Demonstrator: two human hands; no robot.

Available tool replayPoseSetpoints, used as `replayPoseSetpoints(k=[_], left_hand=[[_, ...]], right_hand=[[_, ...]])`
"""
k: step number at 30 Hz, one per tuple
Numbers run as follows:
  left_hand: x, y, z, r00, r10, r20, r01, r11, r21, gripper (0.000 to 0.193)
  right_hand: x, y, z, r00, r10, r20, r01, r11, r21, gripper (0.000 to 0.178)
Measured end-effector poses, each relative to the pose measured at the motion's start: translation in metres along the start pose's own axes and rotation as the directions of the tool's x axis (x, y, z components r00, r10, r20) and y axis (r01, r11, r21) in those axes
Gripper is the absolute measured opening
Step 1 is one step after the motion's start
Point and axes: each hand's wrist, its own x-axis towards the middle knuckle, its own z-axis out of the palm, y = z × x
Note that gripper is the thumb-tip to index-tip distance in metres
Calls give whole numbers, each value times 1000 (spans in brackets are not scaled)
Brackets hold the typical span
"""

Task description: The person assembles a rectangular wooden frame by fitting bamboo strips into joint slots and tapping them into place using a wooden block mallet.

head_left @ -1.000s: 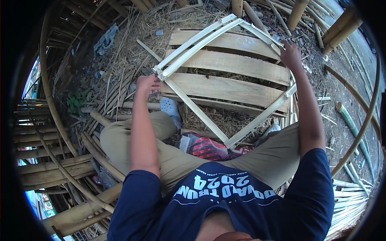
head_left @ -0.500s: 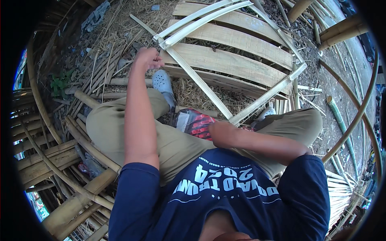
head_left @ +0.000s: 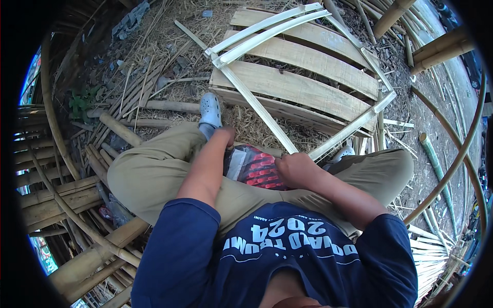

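My left hand (head_left: 226,135) is beside the light blue clog (head_left: 209,110) on my left foot, above the end of a red and black patterned plastic bag (head_left: 257,167); its fingers are mostly hidden. My right hand (head_left: 297,170) is closed in a fist at the bag's right side, overlapping the near corner of a four-sided frame of pale bamboo strips (head_left: 259,109). What the fist holds is hidden. The frame leans over a slatted wooden crate (head_left: 303,84), with a doubled strip along its far side.
Bamboo poles (head_left: 120,129) and thin split strips lie on the straw-covered ground at left. Thick bamboo posts (head_left: 441,54) stand at the far right, with curved poles (head_left: 452,174) below them. A bamboo rack (head_left: 61,200) is close on my left.
My left hand has come down toward me from the frame's left corner to the bag. My right hand has moved slightly right, to the frame's near corner. The view has shifted a little.
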Motion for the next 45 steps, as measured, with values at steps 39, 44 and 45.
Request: replayPoseSetpoints(k=[39,44,45], left_hand=[[-2,-14,23,923,313,225,-146,824,-548,55],[1,-21,31,929,329,172,-154,763,-628,55],[0,-21,38,944,297,145,-126,728,-674,55]], right_hand=[[-8,22,-36,904,195,380,-191,980,-46,33],[-12,25,-33,911,188,368,-181,982,-54,34],[-12,24,-35,911,183,369,-173,983,-59,35]])
